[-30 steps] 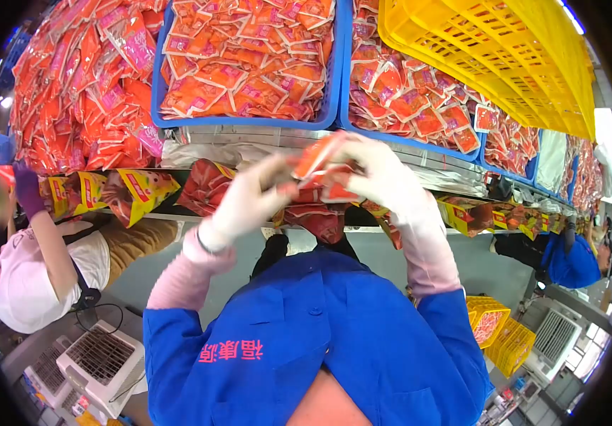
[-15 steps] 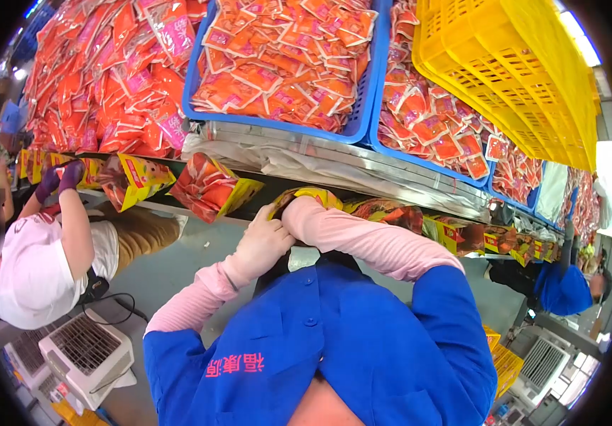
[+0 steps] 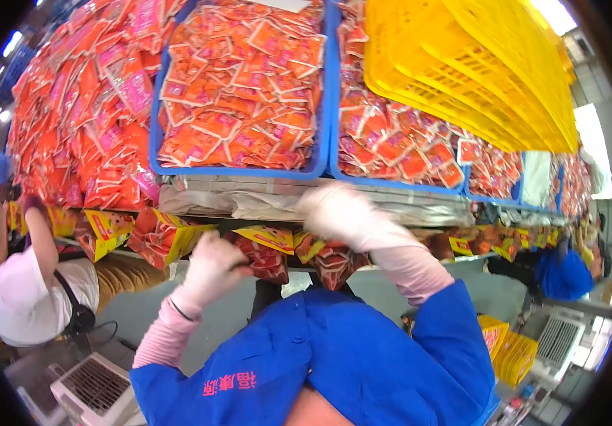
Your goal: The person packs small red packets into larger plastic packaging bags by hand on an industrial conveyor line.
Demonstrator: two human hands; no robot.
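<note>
My left hand [image 3: 215, 268], in a pale glove, has its fingers curled beside a red-and-yellow pouch [image 3: 263, 259] in the row in front of me. Whether it grips anything is hidden. My right hand [image 3: 334, 213], gloved too, is smeared by motion over the near edge of the table, below the blue crates. Under it stands another red-and-yellow pouch [image 3: 336, 264]. A blue crate [image 3: 238, 172] full of small orange-red sachets [image 3: 249, 92] lies beyond my hands.
A large heap of red packets [image 3: 86, 113] rises at the left. Stacked yellow crates [image 3: 462, 64] stand over a second blue crate [image 3: 398, 182] of sachets. A co-worker in white [image 3: 36, 291] works at the left, and a person in blue [image 3: 565, 273] is at the far right.
My hands have parted from the one pouch they were both at. The left has moved left, and the right has lifted toward the blue crates. The view has shifted too.
</note>
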